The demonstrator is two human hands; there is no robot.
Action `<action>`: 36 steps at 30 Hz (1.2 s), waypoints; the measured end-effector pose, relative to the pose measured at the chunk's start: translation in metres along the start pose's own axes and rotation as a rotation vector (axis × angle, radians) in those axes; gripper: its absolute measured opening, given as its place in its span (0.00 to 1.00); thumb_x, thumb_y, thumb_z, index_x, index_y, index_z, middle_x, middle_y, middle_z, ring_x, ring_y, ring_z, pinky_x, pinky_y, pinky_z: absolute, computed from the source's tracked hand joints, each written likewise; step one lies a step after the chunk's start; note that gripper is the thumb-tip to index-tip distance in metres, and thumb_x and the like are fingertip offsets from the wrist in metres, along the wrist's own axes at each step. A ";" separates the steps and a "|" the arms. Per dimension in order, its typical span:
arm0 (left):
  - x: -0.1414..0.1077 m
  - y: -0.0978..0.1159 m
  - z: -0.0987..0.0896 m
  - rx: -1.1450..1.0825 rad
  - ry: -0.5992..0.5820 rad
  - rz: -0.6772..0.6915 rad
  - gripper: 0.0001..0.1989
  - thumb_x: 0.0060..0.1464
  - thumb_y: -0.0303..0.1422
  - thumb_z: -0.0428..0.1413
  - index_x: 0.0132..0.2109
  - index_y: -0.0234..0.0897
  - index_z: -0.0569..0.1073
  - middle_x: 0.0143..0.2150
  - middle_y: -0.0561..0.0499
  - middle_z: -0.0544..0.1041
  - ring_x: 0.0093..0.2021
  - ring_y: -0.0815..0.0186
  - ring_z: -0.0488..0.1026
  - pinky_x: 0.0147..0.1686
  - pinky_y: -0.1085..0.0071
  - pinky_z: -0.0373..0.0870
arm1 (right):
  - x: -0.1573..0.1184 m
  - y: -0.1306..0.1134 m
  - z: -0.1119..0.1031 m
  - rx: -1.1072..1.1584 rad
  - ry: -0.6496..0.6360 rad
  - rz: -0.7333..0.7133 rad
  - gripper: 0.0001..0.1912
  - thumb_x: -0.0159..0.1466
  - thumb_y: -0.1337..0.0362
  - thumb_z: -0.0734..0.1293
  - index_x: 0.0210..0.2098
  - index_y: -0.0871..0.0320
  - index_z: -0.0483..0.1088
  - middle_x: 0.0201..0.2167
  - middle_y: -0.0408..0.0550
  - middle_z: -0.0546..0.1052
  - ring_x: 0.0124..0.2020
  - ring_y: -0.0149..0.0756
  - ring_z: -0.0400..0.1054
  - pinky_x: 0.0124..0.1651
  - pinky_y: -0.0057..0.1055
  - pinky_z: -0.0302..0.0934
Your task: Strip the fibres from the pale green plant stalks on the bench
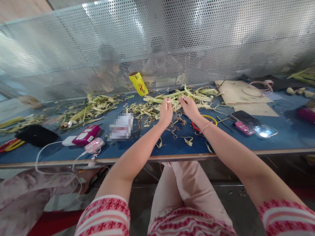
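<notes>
Both of my hands reach over a heap of pale green plant strips [147, 109] on the blue table. My left hand [166, 110] is closed, with a small whitish piece at its fingertips. Close beside it on the right, my right hand [189, 106] is pinched at the heap's edge; what it holds, if anything, is too small to make out. Thin brown scraps [178, 122] lie just below the hands. Behind the heap a yellow tube [138, 84] leans near the perforated metal screen.
Left on the blue table [137, 146] are a purple power device [86, 135], a cabled pink charger [94, 145] and a black item [36, 135]. Right are phones [253, 123], brown paper [236, 93] and a red-yellow ring [197, 126]. The perforated screen [73, 49] bounds the back.
</notes>
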State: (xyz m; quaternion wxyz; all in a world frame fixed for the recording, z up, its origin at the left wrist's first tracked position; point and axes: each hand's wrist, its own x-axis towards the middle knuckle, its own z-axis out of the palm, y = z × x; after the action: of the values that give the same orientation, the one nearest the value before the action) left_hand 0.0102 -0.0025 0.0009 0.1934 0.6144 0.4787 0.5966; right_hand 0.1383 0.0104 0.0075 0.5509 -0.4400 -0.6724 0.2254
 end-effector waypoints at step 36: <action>-0.004 0.000 0.006 -0.099 -0.141 0.013 0.16 0.61 0.45 0.47 0.30 0.39 0.62 0.21 0.57 0.57 0.22 0.71 0.55 0.28 0.72 0.54 | 0.009 0.014 -0.003 0.314 0.150 0.186 0.22 0.63 0.40 0.55 0.28 0.52 0.61 0.18 0.38 0.55 0.21 0.30 0.54 0.26 0.29 0.52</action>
State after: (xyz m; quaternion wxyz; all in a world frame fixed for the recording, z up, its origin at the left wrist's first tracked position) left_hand 0.0160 -0.0039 -0.0026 0.2528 0.6476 0.4297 0.5762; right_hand 0.1455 0.0249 0.0020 0.6381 -0.4247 -0.5423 0.3440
